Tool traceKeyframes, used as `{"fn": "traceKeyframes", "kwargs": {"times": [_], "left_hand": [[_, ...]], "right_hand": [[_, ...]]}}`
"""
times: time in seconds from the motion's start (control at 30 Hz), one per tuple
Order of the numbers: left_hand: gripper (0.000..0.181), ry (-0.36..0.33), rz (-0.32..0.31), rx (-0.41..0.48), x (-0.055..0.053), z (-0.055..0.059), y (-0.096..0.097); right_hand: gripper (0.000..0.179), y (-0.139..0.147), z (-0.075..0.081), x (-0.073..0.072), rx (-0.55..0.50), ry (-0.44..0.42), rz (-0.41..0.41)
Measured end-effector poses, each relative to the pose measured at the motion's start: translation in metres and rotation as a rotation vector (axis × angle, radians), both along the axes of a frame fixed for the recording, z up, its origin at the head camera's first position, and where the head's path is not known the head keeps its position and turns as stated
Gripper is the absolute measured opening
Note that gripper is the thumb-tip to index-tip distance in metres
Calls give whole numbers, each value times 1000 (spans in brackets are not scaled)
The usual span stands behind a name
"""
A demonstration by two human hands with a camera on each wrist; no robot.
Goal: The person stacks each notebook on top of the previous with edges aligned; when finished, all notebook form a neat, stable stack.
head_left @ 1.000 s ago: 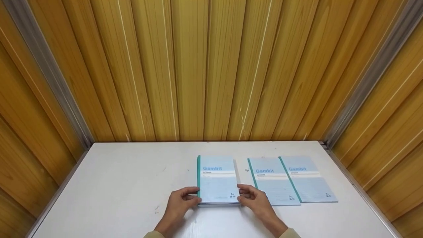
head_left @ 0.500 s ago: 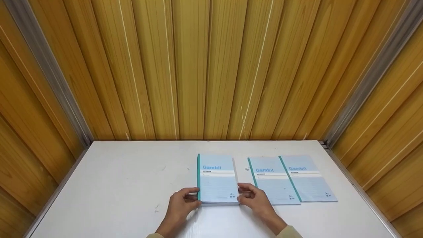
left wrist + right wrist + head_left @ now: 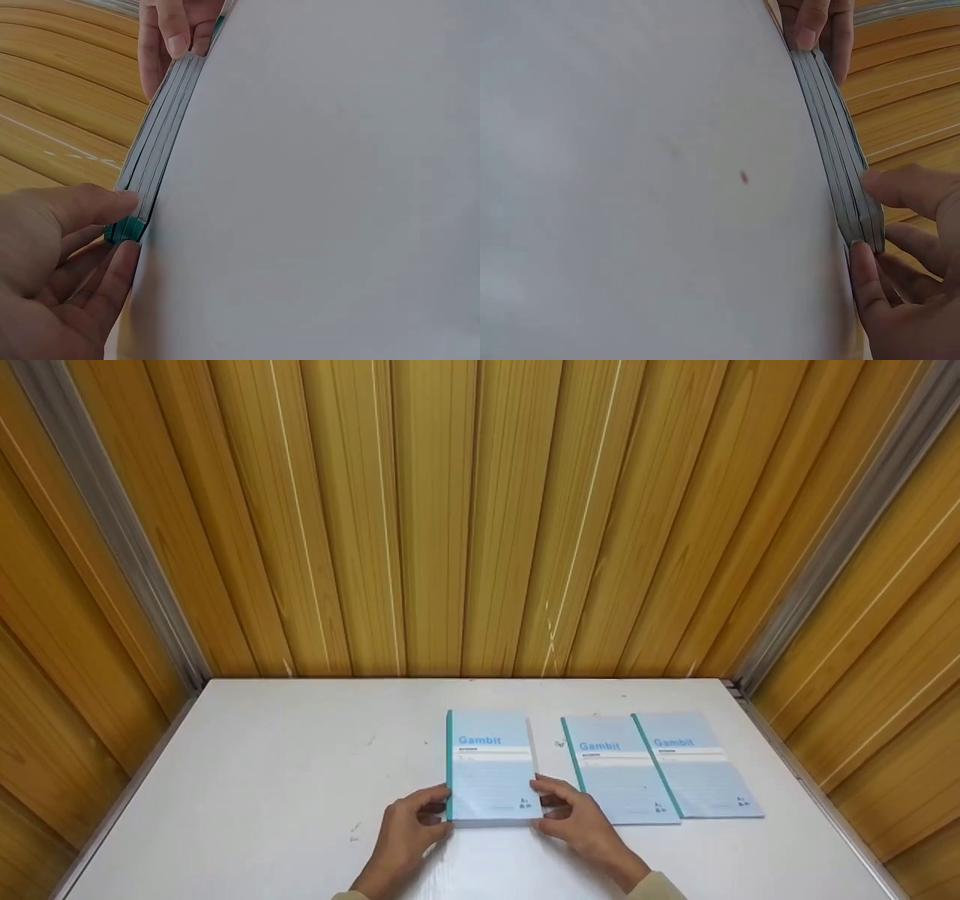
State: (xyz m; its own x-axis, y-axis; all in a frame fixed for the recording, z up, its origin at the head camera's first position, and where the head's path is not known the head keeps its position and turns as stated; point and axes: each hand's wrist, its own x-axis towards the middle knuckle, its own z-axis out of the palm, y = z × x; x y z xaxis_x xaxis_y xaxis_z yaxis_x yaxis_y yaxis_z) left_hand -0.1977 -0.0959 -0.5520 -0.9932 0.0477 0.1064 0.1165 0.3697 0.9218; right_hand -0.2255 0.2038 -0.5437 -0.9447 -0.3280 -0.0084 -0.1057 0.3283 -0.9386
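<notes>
A stack of several light-blue "Gambit" notebooks (image 3: 491, 780) with green spines lies on the white table, its page edges nearly flush. My left hand (image 3: 405, 825) grips the stack's near-left corner, thumb at the front edge and fingers along the spine. At the near-right corner my right hand (image 3: 581, 821) holds the stack the same way. Layered edges of the notebook stack (image 3: 161, 127) show between both hands in the left wrist view. In the right wrist view, the stack's corner (image 3: 859, 217) sits between the right thumb and fingers.
Right of the stack lie two more matching notebooks, one (image 3: 619, 780) partly behind my right hand and another (image 3: 705, 772) overlapping or touching it. Yellow wood-look panels (image 3: 435, 525) enclose the white table (image 3: 262, 780) at the back and sides.
The notebooks' spines and front edges in the stack have come into closer line. My right hand's fingertips have shifted slightly left against the stack. The two notebooks on the right stay put.
</notes>
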Motion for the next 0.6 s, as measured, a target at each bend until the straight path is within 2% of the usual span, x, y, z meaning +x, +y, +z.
{"fn": "traceKeyframes", "kwargs": {"times": [0.2,0.6], "left_hand": [[51,30,21,-64,1,-2,2],[52,46,11,-77,1,-4,3]], "right_hand": [[60,0,-4,-2,18,22,1],[62,1,-6,-2,26,25,-1]]}}
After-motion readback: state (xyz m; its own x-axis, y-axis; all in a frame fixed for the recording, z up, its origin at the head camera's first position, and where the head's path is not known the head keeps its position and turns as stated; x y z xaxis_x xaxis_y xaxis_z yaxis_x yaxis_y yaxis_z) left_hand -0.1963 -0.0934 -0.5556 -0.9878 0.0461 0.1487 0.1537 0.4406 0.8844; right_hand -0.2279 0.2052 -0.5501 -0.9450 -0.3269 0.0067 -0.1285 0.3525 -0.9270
